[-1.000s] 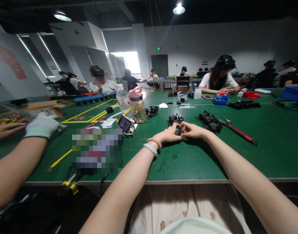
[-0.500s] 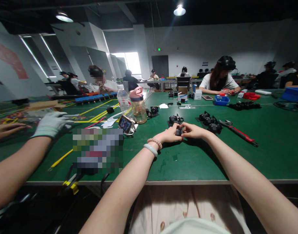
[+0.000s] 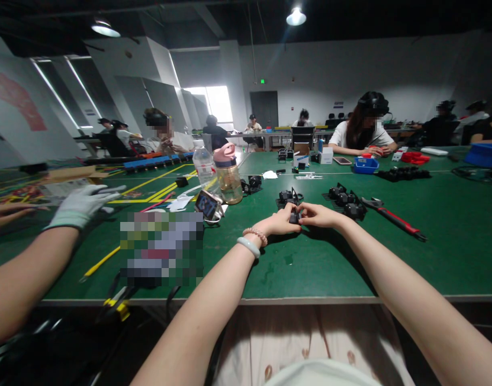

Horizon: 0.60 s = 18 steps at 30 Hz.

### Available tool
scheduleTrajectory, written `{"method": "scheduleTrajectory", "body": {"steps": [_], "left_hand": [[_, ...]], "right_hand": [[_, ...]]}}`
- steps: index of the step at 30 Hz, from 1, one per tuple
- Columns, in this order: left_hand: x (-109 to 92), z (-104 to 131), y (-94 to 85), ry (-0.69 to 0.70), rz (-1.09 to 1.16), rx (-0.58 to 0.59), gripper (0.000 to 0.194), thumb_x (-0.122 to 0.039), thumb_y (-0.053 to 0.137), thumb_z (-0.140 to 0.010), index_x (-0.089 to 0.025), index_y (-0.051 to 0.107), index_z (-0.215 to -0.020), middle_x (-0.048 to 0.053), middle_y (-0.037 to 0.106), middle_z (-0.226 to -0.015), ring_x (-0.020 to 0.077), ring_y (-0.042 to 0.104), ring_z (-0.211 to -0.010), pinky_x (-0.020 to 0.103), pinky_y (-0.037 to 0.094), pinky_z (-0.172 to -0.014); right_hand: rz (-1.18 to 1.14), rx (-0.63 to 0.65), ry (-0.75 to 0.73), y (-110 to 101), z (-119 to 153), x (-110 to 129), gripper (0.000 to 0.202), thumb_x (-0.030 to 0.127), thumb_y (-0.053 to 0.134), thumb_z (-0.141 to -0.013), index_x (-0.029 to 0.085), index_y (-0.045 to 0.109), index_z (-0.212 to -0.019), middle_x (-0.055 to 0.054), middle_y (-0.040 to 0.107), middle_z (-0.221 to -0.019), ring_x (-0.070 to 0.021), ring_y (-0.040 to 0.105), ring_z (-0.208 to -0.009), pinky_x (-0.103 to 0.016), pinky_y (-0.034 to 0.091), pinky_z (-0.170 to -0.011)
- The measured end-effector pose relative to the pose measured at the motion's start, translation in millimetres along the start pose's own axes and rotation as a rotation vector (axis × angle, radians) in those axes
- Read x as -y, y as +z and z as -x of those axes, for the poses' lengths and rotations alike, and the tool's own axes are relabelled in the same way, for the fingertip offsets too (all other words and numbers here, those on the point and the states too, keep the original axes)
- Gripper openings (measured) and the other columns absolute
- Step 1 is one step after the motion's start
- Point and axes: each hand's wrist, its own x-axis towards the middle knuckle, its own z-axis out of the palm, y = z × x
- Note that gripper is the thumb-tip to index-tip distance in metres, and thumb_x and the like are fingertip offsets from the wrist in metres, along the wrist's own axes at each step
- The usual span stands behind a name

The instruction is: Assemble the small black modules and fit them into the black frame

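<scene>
Both of my hands meet over the green table, fingers closed around one small black part (image 3: 295, 215). My left hand (image 3: 281, 221) grips it from the left, with a beaded bracelet and a pale bangle on that wrist. From the other side my right hand (image 3: 316, 215) pinches it between thumb and fingers. The part's exact kind is hard to make out, since the fingers cover much of it. Just behind it lies a black assembly (image 3: 286, 195). To the right sit more black assemblies (image 3: 347, 201) beside a red-and-black adjustable wrench (image 3: 394, 217).
A pink-lidded bottle (image 3: 229, 177), a clear plastic bottle (image 3: 205, 169) and a small digital clock (image 3: 209, 206) stand to the left. A co-worker's gloved hand (image 3: 79, 206) is at the far left. A blue bin (image 3: 365, 165) sits further back, near another seated person.
My hands keep nearly the same place and grip on the black part. At the left, the co-worker's gloved hand has shifted slightly leftward.
</scene>
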Motion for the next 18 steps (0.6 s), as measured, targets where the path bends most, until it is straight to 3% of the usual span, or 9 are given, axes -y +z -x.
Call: {"method": "scheduleTrajectory", "body": {"steps": [18], "left_hand": [[-1.5, 1.5, -0.6, -0.019, -0.041, 0.017, 0.057, -0.037, 0.058, -0.058, -0.019, 0.033, -0.106, 0.006, 0.053, -0.101, 0.0215, 0.053, -0.090, 0.032, 0.041, -0.077]], "right_hand": [[0.051, -0.021, 0.003, 0.5, 0.5, 1.1, 0.036, 0.040, 0.047, -0.073, 0.017, 0.051, -0.100, 0.001, 0.051, -0.071, -0.0099, 0.042, -0.061, -0.020, 0.033, -0.056]]}}
